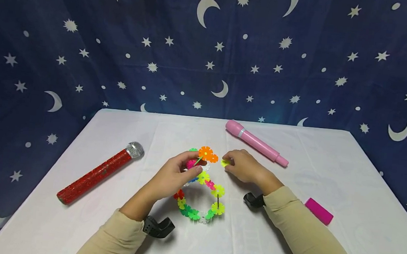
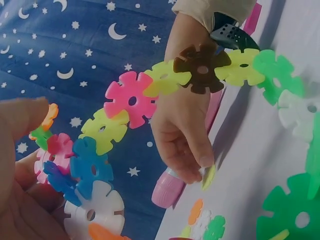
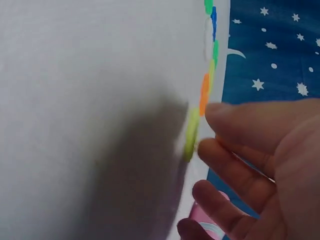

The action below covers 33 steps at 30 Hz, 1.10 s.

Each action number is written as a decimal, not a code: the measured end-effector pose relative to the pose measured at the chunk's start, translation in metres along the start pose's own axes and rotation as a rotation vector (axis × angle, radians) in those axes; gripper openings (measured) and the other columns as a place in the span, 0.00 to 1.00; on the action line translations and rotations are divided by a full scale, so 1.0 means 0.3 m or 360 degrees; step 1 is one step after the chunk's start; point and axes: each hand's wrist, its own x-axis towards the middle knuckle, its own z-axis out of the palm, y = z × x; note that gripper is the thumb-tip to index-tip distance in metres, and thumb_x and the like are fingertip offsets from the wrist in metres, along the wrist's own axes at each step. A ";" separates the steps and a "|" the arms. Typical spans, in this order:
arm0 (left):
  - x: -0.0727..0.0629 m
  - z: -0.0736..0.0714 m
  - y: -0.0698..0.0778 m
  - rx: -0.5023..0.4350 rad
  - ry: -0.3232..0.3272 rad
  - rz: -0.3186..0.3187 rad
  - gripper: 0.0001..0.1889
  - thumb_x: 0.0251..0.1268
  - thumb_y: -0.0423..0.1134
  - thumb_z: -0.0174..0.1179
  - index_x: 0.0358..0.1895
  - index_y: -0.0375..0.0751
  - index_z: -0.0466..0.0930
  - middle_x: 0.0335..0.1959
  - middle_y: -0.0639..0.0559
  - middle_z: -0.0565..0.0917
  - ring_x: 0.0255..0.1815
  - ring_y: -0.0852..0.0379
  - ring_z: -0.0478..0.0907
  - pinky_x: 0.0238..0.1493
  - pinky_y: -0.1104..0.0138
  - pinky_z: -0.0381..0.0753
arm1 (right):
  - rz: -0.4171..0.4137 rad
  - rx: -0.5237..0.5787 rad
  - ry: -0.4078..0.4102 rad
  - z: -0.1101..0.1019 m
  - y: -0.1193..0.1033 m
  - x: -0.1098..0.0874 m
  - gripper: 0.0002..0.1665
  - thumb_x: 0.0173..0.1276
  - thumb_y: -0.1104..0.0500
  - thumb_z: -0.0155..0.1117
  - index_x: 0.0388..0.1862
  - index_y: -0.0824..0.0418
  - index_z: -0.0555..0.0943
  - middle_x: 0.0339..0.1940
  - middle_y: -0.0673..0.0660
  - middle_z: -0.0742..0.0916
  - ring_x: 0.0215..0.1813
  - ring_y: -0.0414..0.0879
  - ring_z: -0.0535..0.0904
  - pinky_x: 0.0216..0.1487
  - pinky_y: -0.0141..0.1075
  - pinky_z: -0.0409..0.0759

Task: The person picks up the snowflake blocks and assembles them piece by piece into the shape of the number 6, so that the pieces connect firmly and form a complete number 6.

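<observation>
In from the table's (image 1: 174, 126) far edge, a half-closed left hand (image 1: 172, 174) holds a flower chain (image 1: 203, 178); the right hand (image 1: 246, 167) pinches a yellow disc (image 1: 225, 162). Pressing hard could split links.

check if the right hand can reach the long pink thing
Probably yes: the long pink thing lies beyond the right hand with only white cloth between, though that hand seems to pinch a yellow piece.

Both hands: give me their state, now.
Left hand: holding the flower chain.
Right hand: right at a yellow flower piece; whether closed on it cannot be told.
</observation>
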 end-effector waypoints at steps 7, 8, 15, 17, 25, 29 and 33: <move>-0.001 0.005 0.003 0.0012 0.0091 -0.0017 0.22 0.74 0.39 0.59 0.65 0.34 0.73 0.58 0.43 0.82 0.57 0.47 0.80 0.60 0.56 0.76 | 0.0029 -0.0030 -0.0005 0.007 -0.007 0.008 0.19 0.66 0.65 0.66 0.56 0.67 0.82 0.47 0.59 0.84 0.52 0.55 0.77 0.62 0.50 0.72; -0.002 0.005 0.004 0.0018 0.0100 -0.0024 0.22 0.74 0.39 0.59 0.65 0.34 0.73 0.58 0.43 0.82 0.57 0.47 0.80 0.60 0.55 0.76 | 0.0023 -0.0020 -0.0008 0.006 -0.005 0.008 0.19 0.65 0.65 0.67 0.55 0.68 0.83 0.45 0.59 0.84 0.49 0.54 0.77 0.60 0.49 0.73; -0.004 0.013 0.016 0.0109 0.0190 -0.0012 0.24 0.70 0.39 0.63 0.68 0.41 0.74 0.56 0.45 0.82 0.48 0.50 0.81 0.51 0.57 0.81 | 0.0075 0.0270 0.0042 -0.007 -0.002 -0.035 0.12 0.65 0.63 0.70 0.47 0.62 0.82 0.32 0.52 0.81 0.33 0.46 0.78 0.39 0.39 0.77; -0.004 0.016 0.020 0.0153 0.0201 0.0031 0.26 0.70 0.39 0.64 0.69 0.45 0.73 0.53 0.47 0.83 0.42 0.52 0.80 0.44 0.60 0.82 | 0.0083 0.0411 0.0129 -0.021 -0.015 -0.056 0.13 0.65 0.62 0.71 0.47 0.62 0.81 0.31 0.52 0.84 0.29 0.47 0.81 0.35 0.38 0.78; -0.010 0.024 0.028 0.0312 0.0187 0.0208 0.32 0.67 0.36 0.66 0.74 0.48 0.68 0.54 0.45 0.84 0.42 0.55 0.81 0.45 0.63 0.82 | -0.0031 0.0886 0.0557 -0.078 -0.075 -0.135 0.10 0.72 0.63 0.64 0.47 0.68 0.84 0.35 0.62 0.88 0.33 0.47 0.87 0.41 0.36 0.85; -0.009 0.022 0.027 0.0298 0.0187 0.0224 0.30 0.69 0.36 0.64 0.73 0.46 0.68 0.55 0.44 0.83 0.46 0.53 0.82 0.49 0.60 0.81 | -0.0161 0.0966 0.0597 -0.091 -0.099 -0.149 0.11 0.76 0.64 0.58 0.50 0.69 0.83 0.37 0.61 0.88 0.34 0.45 0.88 0.41 0.35 0.85; -0.009 0.016 0.023 0.0255 0.0173 0.0202 0.27 0.71 0.38 0.62 0.71 0.45 0.70 0.54 0.43 0.83 0.47 0.52 0.82 0.51 0.59 0.81 | -0.0259 0.0947 0.0601 -0.098 -0.116 -0.153 0.13 0.76 0.65 0.58 0.53 0.69 0.83 0.40 0.59 0.89 0.37 0.44 0.87 0.44 0.34 0.84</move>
